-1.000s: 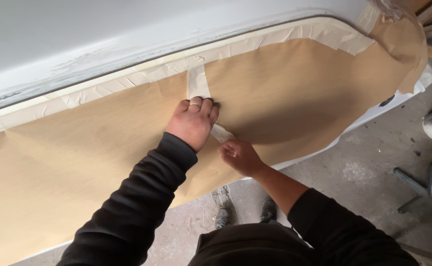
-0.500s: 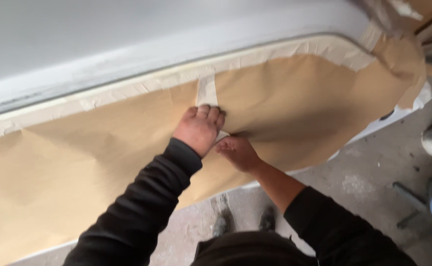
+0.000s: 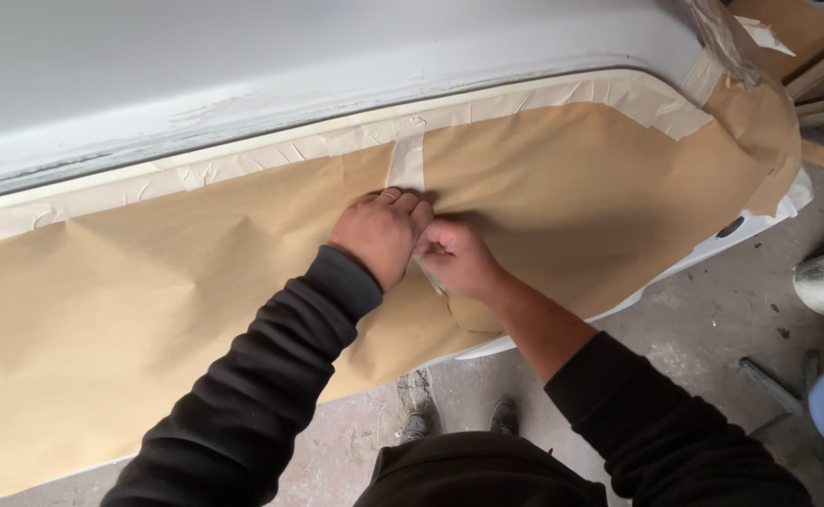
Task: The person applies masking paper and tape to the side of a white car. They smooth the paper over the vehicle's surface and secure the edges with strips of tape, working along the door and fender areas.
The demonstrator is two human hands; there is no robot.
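My left hand (image 3: 381, 235) presses flat on the brown masking paper (image 3: 149, 310); my right hand (image 3: 454, 258), at three o'clock, pinches the pale tape strip (image 3: 407, 161) so it sticks.

Both arms reach up from the bottom of the frame toward its centre, sleeved in black. The left hand (image 3: 382, 235) lies palm down, back toward the camera, fingers (image 3: 402, 200) pressed flat and close together, pointing to the upper edge. The right hand (image 3: 454, 258) sits just beside it, touching, curled into a loose fist with its fingers pinched; its forearm is bare below the pushed-up sleeve.
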